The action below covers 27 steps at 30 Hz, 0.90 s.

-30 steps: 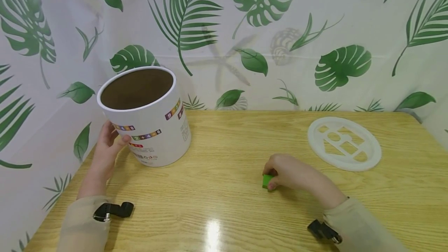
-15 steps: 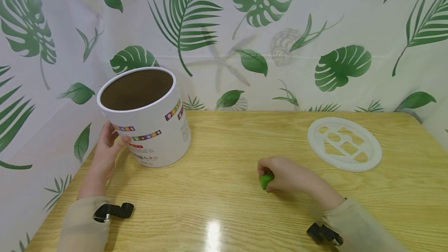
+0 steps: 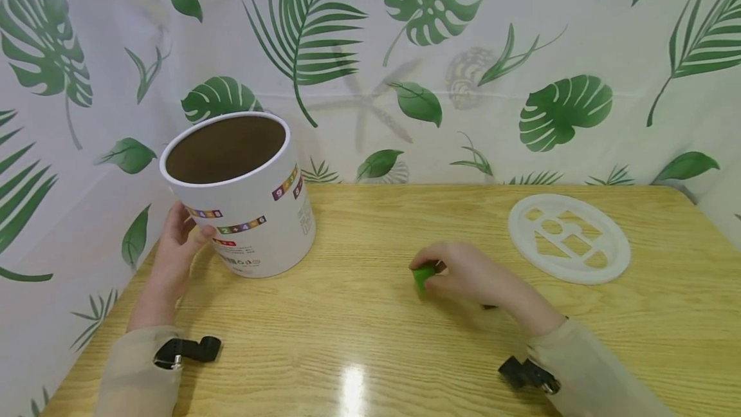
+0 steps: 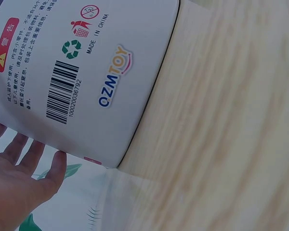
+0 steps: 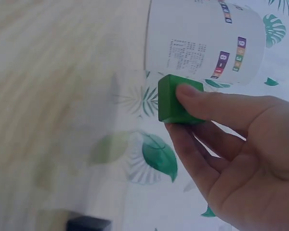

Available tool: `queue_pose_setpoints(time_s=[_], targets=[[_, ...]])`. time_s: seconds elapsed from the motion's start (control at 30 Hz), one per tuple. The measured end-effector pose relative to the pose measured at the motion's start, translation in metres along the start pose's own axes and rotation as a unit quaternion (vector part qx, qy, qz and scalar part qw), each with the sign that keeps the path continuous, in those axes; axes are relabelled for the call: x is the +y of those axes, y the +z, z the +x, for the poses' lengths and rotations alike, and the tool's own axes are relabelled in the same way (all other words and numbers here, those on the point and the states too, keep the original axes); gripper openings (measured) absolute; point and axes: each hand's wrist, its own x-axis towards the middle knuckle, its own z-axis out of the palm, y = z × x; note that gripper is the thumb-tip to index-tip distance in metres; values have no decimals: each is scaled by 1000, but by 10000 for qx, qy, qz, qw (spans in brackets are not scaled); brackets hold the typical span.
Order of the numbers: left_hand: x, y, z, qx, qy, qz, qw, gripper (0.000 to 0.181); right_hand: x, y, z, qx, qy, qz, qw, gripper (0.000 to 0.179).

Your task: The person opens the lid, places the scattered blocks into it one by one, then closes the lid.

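One curtain (image 3: pixel 347 11), cropped; one tabletop (image 3: pixel 336 320), cut off; one tub (image 3: pixel 272 230); one cut-out disc (image 3: pixel 525 246). One left hand (image 3: pixel 181 241), spread against tub; one right hand (image 3: pixel 460 270), pinching one half-covered green block (image 5: pixel 169 102) between tub and disc. One dark object (image 5: pixel 89 224), mostly hidden.

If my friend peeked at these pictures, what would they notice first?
Probably the big white cylindrical tub with colourful number strips, standing at the left of the yellowish wood-grain table, the left hand touching its side. Next, the small bright green block pinched in the right hand. Then the round white board with cut-out shapes, lying farther right.
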Motion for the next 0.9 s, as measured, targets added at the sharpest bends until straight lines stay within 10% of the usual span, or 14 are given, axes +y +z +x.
queue_pose_setpoints(time_s=[0.47, 0.9], targets=[[0, 1, 0, 62, -74, 74, 9999, 71, -43, -16, 54, 984, -785, 476, 9909, 26], [0, 0, 0, 51, 42, 23, 10000, 71, -110, -29, 130, 2509, -1606, 1549, 9420, 27]])
